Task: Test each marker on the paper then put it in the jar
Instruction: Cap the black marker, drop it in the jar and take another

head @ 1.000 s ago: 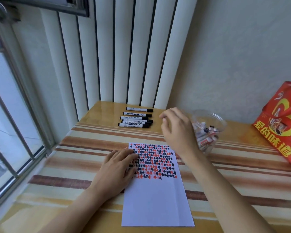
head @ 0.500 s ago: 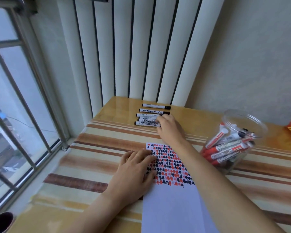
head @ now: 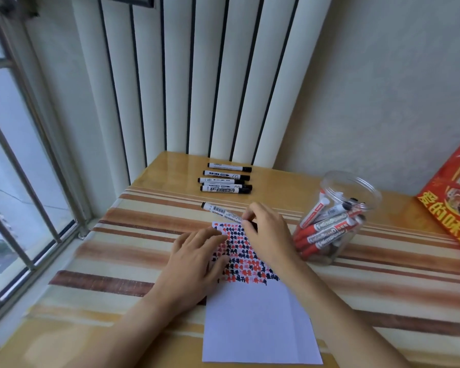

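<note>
We found the right hand [head: 270,235] curled round a black-and-white marker [head: 221,211] at its capped end, thumb and fingers pinching it just past the paper's far edge, so that the barrel ran out toward ten o'clock from the knuckles and lay low over the striped table cover [head: 133,235]; whether it touched the cover we could not tell. The left hand [head: 197,258] lay flat on the paper [head: 255,322] with straight fingers pressing down — its fingertips rested on the left part of the red and black test marks [head: 246,264], holding nothing. The marks filled the far half of the sheet, and the near half was blank. At three o'clock from the right hand stood the clear jar [head: 337,221], open at the top and tilted toward us in the wide view, with red and black markers leaning inside it. At twelve o'clock from the hands, near the wall, four more black markers [head: 225,181] lay side by side on the wooden tabletop — well apart from the jar. A red printed bag [head: 454,205] sat at the right edge.
</note>
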Action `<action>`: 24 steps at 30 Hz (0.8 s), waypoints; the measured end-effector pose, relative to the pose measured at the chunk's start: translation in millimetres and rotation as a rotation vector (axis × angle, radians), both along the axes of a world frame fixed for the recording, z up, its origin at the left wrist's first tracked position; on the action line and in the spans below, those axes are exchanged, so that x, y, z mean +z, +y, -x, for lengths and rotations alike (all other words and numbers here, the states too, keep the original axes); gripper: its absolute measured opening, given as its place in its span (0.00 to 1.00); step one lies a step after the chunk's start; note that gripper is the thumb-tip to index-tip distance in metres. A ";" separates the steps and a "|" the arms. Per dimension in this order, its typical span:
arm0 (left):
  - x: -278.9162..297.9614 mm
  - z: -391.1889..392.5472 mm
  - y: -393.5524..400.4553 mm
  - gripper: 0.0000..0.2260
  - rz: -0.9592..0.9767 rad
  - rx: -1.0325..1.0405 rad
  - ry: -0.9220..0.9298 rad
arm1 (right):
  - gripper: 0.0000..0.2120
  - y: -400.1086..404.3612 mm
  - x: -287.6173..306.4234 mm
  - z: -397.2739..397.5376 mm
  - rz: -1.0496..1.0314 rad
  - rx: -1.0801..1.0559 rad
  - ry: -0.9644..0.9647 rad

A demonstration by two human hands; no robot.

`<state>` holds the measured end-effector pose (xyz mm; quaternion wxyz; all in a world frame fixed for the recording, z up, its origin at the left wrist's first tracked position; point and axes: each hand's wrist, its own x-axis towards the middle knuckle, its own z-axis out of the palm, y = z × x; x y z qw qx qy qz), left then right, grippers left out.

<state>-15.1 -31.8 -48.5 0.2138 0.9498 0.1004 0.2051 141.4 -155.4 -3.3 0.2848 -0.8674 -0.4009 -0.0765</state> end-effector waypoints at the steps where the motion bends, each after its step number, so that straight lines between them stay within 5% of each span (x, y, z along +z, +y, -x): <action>1: 0.5 0.0 -0.9 0.23 -0.002 -0.005 -0.004 | 0.02 -10.8 -1.9 8.1 -0.051 -0.009 0.096; 7: 12.8 6.1 -10.6 0.20 0.005 -0.126 -0.081 | 0.12 -56.4 -15.8 53.5 -0.491 0.110 0.820; 16: 17.3 8.9 -13.5 0.11 -0.071 -0.217 -0.111 | 0.08 -75.7 -2.9 72.1 -0.786 0.178 1.048; 20: 19.7 11.0 -9.6 0.07 -0.091 -0.196 -0.117 | 0.05 -98.0 9.9 48.0 -0.582 0.123 0.701; 24: 24.5 11.6 -16.0 0.05 -0.058 -0.270 -0.092 | 0.01 -104.8 9.8 44.4 -0.174 0.224 0.102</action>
